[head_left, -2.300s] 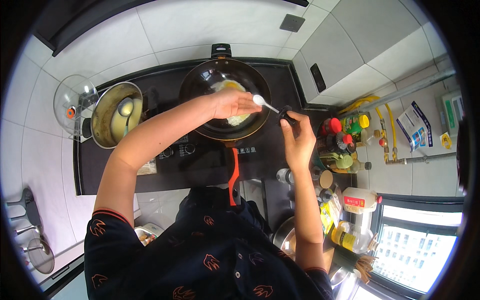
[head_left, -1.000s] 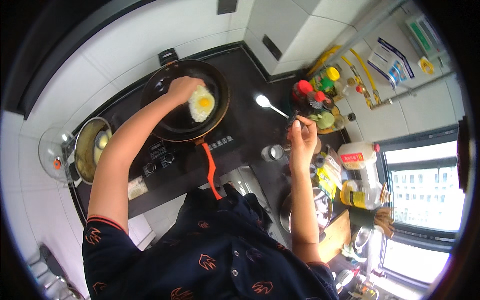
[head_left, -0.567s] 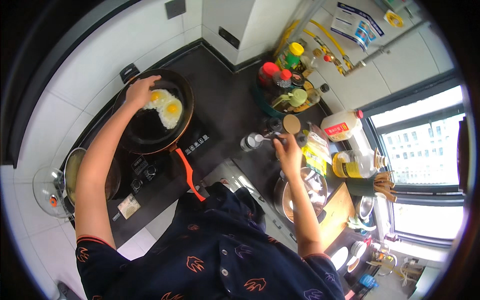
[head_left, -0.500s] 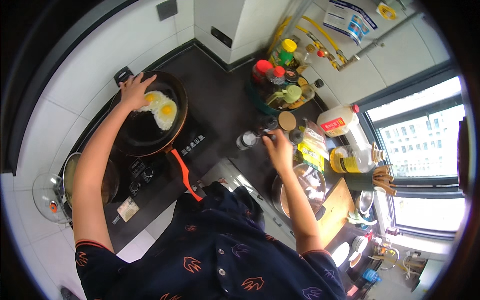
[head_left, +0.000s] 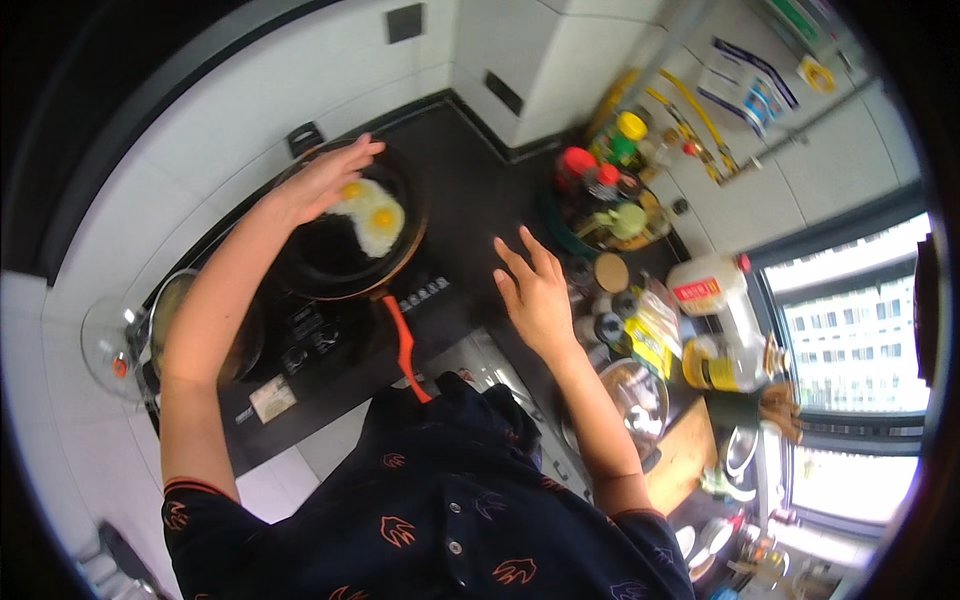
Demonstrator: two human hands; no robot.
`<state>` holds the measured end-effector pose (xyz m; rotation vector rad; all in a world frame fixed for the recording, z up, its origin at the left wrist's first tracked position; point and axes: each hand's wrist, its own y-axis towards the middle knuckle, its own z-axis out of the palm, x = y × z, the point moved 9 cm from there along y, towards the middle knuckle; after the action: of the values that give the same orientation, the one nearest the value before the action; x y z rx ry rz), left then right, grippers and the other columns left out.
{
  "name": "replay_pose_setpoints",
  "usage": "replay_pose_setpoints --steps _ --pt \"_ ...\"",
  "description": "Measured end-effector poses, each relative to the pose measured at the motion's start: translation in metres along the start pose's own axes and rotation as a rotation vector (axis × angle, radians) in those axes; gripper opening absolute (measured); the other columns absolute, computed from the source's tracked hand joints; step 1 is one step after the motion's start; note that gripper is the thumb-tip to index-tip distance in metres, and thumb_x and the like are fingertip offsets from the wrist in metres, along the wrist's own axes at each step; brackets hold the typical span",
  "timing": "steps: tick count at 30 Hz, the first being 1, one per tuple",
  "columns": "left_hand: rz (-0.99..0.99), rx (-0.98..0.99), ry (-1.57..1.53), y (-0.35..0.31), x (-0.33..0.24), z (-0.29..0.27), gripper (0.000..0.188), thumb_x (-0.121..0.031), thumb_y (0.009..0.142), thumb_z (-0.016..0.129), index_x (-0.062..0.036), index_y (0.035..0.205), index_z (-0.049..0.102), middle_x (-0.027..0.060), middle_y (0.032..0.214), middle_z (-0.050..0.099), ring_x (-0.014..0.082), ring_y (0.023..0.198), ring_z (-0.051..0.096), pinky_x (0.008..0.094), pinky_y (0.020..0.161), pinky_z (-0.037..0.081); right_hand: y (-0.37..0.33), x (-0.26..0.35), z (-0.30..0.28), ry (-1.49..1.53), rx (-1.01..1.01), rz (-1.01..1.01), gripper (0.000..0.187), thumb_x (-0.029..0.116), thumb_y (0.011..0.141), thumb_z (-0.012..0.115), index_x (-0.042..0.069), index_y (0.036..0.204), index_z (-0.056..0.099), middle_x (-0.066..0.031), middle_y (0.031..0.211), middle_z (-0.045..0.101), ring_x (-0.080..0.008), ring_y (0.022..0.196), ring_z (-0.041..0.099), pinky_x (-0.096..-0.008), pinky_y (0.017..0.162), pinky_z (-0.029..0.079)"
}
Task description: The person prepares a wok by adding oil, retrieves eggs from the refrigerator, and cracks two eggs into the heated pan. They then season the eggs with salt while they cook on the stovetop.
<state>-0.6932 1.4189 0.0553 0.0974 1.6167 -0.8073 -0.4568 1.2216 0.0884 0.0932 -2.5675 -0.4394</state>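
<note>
Fingers (head_left: 527,258) of the right hand (head_left: 538,296): spread wide, palm down, holding nothing, hovering over the dark table (head_left: 470,215) to the right of the frying pan (head_left: 340,250). Fingers of the left hand (head_left: 322,182): loosely extended and close together, empty, held over the far rim of the frying pan, just beside the fried eggs (head_left: 372,212).

Frying pan: black, round, seated on a black cooktop (head_left: 330,335); its orange handle (head_left: 405,345) points toward the person's body. Fried eggs: two yolks in joined whites, lying in the far right part of the pan.

Left of the frying pan: a second pot (head_left: 180,325), partly hidden by the left forearm, and a clear glass lid (head_left: 110,335) beyond it.

Right of the frying pan: a cluster of bottles and jars (head_left: 605,190) with red, yellow and green caps, a large white jug (head_left: 715,290), a yellow-labelled bottle (head_left: 650,335) and a steel bowl (head_left: 635,395), all crowded along the table's edge.

Room: pale tiled wall (head_left: 250,95) behind the frying pan; white cupboard fronts (head_left: 540,50) at the corner; a window (head_left: 850,330) to the far right, showing bright daylight and buildings.

Person: dark short-sleeved shirt (head_left: 450,500) with small orange motifs.
</note>
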Motion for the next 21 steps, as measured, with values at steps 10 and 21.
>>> replay_pose_setpoints --steps 10,21 --pt "0.195 -0.208 -0.483 -0.054 -0.016 -0.027 0.073 -0.058 0.097 0.036 -0.0054 0.147 0.029 0.0199 0.148 0.034 0.0344 0.123 0.050 0.0465 0.098 0.043 0.120 0.203 0.041 0.744 -0.013 -0.555 0.041 0.019 0.095 0.053 0.006 0.133 0.050 -0.0254 0.142 0.040 -0.0421 0.130 0.040 -0.0432 0.108 0.033" --pt "0.201 -0.318 -0.804 -0.041 0.040 -0.067 0.070 -0.062 0.093 0.038 -0.0141 0.144 0.035 0.0098 0.159 0.009 0.0454 0.139 0.019 0.0698 0.104 0.019 0.138 0.212 0.123 0.779 0.149 -0.546 0.044 0.028 0.097 0.046 -0.001 0.131 0.050 -0.0264 0.125 0.055 -0.0422 0.123 0.046 -0.0427 0.105 0.034"
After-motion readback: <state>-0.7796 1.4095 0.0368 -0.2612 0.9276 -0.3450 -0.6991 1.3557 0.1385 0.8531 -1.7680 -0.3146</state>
